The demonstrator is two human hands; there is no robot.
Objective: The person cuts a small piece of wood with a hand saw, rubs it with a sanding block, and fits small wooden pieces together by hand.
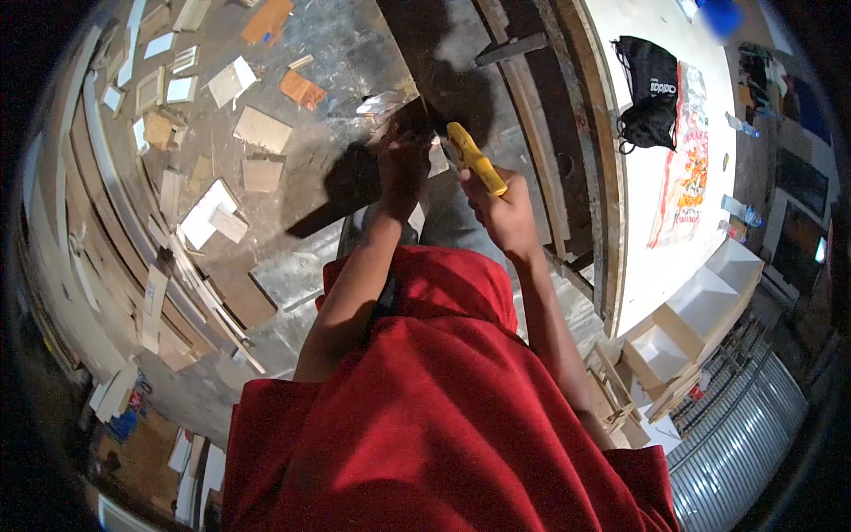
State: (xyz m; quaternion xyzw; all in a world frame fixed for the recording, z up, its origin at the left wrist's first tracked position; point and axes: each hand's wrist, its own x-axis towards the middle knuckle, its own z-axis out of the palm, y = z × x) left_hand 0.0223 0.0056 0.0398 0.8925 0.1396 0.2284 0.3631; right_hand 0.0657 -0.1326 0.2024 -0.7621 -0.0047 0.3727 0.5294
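Observation:
My right hand (507, 211) is closed around a tool with a yellow handle (476, 158), held in front of my body. The tool's working end is dark and hard to make out, so I cannot tell its exact kind. My left hand (406, 164) is just to the left of it, in deep shadow. Its fingers are too dark to read, and whether they hold anything does not show. Behind the hands, the edge of a wide brownish panel (355, 53) meets a dark area. Some crumpled clear plastic (379, 103) lies past my left fingers.
Wood offcuts (262, 129) are scattered to the left, with long strips (115, 177) beyond them. A white tabletop (643, 204) on the right bears a black drawstring bag (651, 80) and a printed plastic sack (687, 182). White-lined boxes (700, 297) stand at lower right, near corrugated metal sheet (745, 434).

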